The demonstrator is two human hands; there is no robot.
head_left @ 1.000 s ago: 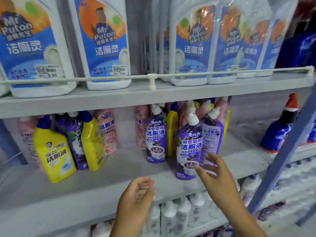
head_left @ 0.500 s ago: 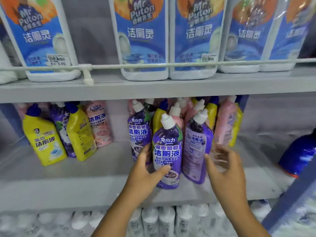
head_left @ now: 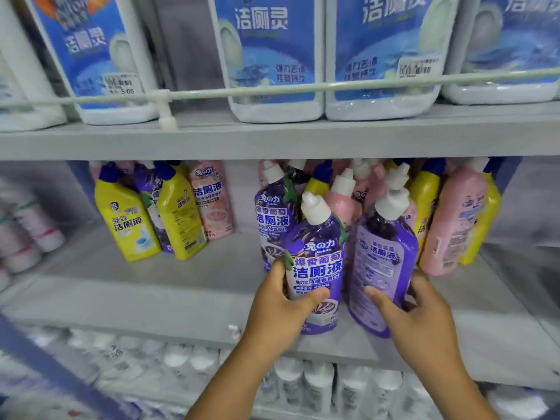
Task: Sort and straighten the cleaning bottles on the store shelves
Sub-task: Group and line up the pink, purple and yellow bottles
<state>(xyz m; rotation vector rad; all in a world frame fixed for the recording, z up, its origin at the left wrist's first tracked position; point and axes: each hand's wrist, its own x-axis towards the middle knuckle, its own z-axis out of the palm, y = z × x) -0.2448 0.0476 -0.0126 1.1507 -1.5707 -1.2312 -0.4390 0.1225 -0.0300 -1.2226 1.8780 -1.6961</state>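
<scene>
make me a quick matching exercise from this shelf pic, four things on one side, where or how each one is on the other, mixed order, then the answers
Things:
1. front purple bottle
2. purple bottle showing its back label
3. yellow bottle
4. big white bottles

Place or state:
A. on the upper shelf, behind a white rail
B. gripped by the left hand
C. leaning at the left of the middle shelf, untouched
D. held by the right hand

Pairs: 1-B, 2-D, 3-C, 4-A
</scene>
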